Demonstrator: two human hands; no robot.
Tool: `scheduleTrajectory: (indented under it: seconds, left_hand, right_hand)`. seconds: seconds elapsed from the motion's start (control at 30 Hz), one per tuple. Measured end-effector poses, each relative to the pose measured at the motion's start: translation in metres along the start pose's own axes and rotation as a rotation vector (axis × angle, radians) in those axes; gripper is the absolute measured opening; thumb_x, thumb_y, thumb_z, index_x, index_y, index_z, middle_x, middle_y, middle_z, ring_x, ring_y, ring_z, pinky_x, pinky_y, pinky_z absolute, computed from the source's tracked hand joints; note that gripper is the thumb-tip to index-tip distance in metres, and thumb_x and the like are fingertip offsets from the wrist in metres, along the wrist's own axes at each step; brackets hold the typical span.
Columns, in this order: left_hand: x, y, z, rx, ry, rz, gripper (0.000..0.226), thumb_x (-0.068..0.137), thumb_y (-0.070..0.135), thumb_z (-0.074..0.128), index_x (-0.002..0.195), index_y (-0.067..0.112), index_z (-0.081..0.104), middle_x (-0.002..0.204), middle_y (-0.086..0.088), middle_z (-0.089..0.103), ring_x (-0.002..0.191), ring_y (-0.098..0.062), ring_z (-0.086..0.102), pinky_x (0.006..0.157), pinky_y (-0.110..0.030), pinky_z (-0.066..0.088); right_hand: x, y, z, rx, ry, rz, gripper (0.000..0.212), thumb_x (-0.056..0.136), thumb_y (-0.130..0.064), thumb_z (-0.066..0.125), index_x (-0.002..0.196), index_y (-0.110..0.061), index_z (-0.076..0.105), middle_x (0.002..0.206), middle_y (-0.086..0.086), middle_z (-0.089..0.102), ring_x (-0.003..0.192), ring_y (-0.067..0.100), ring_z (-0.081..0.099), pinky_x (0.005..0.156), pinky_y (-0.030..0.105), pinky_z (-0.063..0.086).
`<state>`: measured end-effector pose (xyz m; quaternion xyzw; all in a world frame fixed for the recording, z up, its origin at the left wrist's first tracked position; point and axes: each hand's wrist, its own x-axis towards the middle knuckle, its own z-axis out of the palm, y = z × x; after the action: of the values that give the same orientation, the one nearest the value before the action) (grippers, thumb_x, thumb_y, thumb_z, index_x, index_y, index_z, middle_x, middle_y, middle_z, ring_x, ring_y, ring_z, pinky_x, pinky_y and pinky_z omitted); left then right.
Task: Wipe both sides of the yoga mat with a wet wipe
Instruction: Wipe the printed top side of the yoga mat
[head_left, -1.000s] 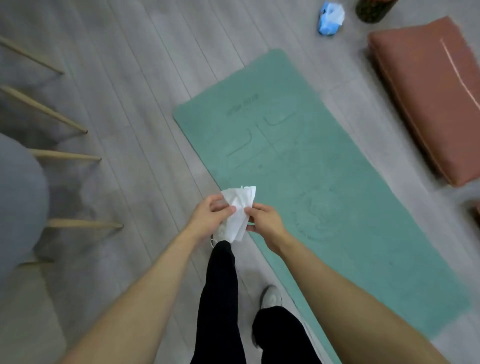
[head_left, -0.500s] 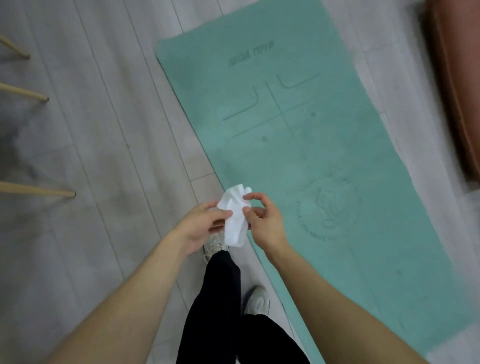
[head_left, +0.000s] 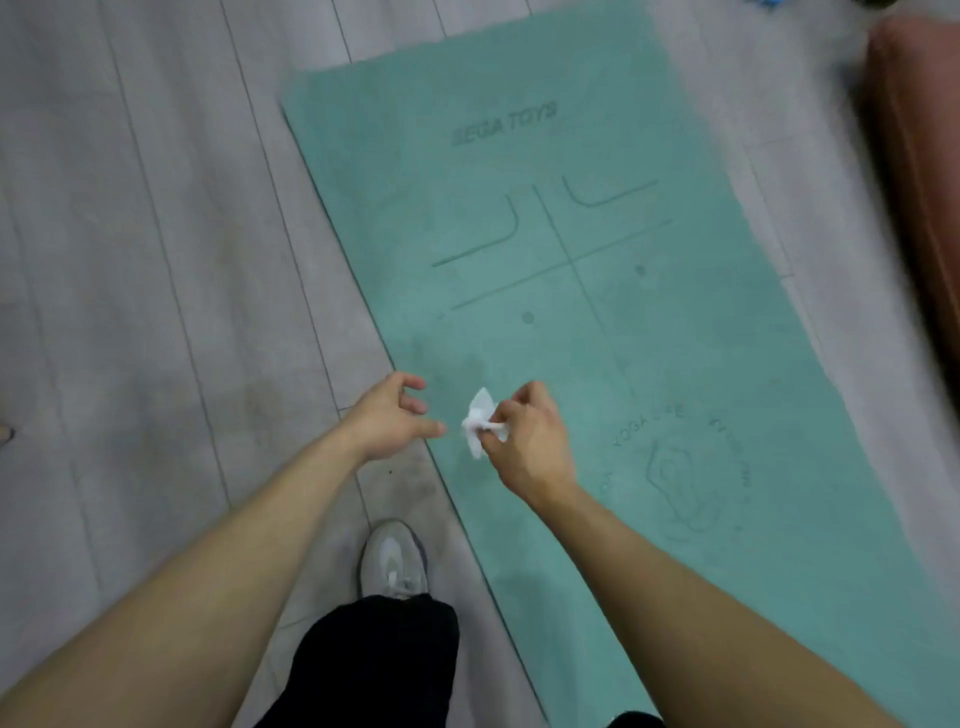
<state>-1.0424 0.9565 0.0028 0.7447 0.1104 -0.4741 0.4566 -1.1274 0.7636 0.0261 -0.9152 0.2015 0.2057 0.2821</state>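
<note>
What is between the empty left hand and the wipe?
Nothing: in the head view only bare green yoga mat shows between the left hand and the wipe pinched by the right hand.

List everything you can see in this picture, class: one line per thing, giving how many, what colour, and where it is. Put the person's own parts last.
yoga mat: one, teal, flat on the floor, running from top centre to lower right.
wet wipe: one, white, crumpled, pinched in the right hand over the mat's left edge.
floor: grey planks, under everything.
cushion: one, reddish-brown, at the right edge, partly cut off.
shoe: one, grey-white, on the floor left of the mat.
trouser leg: black, bottom centre.
left hand: holds nothing, fingers loosely curled.
right hand: pinches the wipe.
</note>
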Motion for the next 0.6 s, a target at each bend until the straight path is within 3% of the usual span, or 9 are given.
scheduleTrajectory:
  seconds: [0.1, 0.23, 0.33, 0.4, 0.47, 0.53, 0.6]
  left_hand:
    - [0.053, -0.018, -0.003, 0.575, 0.001, 0.137, 0.089, 0.07, 0.043, 0.095, 0.144, 0.021, 0.05, 0.135, -0.006, 0.06, 0.12, -0.024, 0.062, 0.105, -0.039, 0.051]
    - [0.123, -0.04, 0.007, 0.964, 0.048, 0.213, 0.134, 0.061, 0.073, 0.087, 0.164, 0.018, 0.022, 0.169, -0.013, 0.029, 0.155, -0.031, 0.029, 0.124, -0.041, 0.032]
    - [0.163, -0.048, 0.024, 1.062, 0.135, 0.122, 0.171, 0.045, 0.092, 0.077, 0.165, 0.013, -0.015, 0.171, -0.02, -0.018, 0.16, -0.035, -0.016, 0.131, -0.049, 0.009]
    - [0.184, -0.056, 0.038, 1.069, 0.187, 0.072, 0.185, 0.033, 0.102, 0.068, 0.158, 0.008, -0.031, 0.163, -0.023, -0.038, 0.153, -0.037, -0.034, 0.13, -0.053, -0.004]
    - [0.2, -0.063, 0.051, 1.058, 0.243, 0.026, 0.193, 0.024, 0.104, 0.064, 0.149, 0.004, -0.042, 0.153, -0.025, -0.051, 0.144, -0.04, -0.048, 0.126, -0.059, -0.012]
    - [0.209, -0.064, 0.061, 1.024, 0.229, -0.009, 0.196, 0.02, 0.102, 0.067, 0.142, 0.003, -0.05, 0.146, -0.027, -0.058, 0.137, -0.042, -0.055, 0.122, -0.063, -0.017]
    - [0.211, -0.064, 0.062, 1.006, 0.219, -0.002, 0.196, 0.021, 0.101, 0.069, 0.141, 0.005, -0.052, 0.143, -0.027, -0.06, 0.135, -0.042, -0.056, 0.121, -0.064, -0.019]
  right_hand:
    - [0.045, 0.05, 0.014, -0.045, 0.034, 0.044, 0.016, 0.095, -0.023, 0.062, 0.1, -0.009, 0.065, 0.107, 0.012, 0.063, 0.097, 0.037, 0.065, 0.079, 0.039, 0.047]
    - [0.106, 0.111, 0.02, -0.041, 0.021, 0.067, 0.031, 0.106, -0.036, 0.051, 0.13, -0.016, 0.049, 0.091, 0.015, 0.07, 0.093, 0.045, 0.067, 0.068, 0.044, 0.046]
    - [0.171, 0.139, 0.004, -0.046, 0.109, 0.013, 0.046, 0.107, -0.03, 0.052, 0.152, -0.019, 0.05, 0.124, 0.018, 0.073, 0.115, 0.041, 0.066, 0.091, 0.043, 0.052]
    - [0.224, 0.145, -0.007, 0.021, 0.191, -0.084, 0.044, 0.103, -0.012, 0.053, 0.147, -0.017, 0.058, 0.137, 0.011, 0.068, 0.127, 0.03, 0.062, 0.101, 0.028, 0.047]
    - [0.272, 0.149, -0.013, 0.033, 0.264, -0.193, 0.061, 0.094, 0.001, 0.048, 0.151, -0.021, 0.055, 0.153, 0.003, 0.057, 0.143, 0.019, 0.05, 0.112, 0.013, 0.03]
    - [0.305, 0.162, -0.016, -0.004, 0.319, -0.229, 0.077, 0.087, 0.005, 0.042, 0.157, -0.026, 0.048, 0.165, 0.001, 0.042, 0.155, 0.016, 0.033, 0.119, 0.011, 0.015]
    - [0.329, 0.172, -0.013, -0.004, 0.351, -0.229, 0.078, 0.088, 0.004, 0.039, 0.16, -0.027, 0.043, 0.17, 0.0, 0.033, 0.158, 0.015, 0.025, 0.121, 0.011, 0.011]
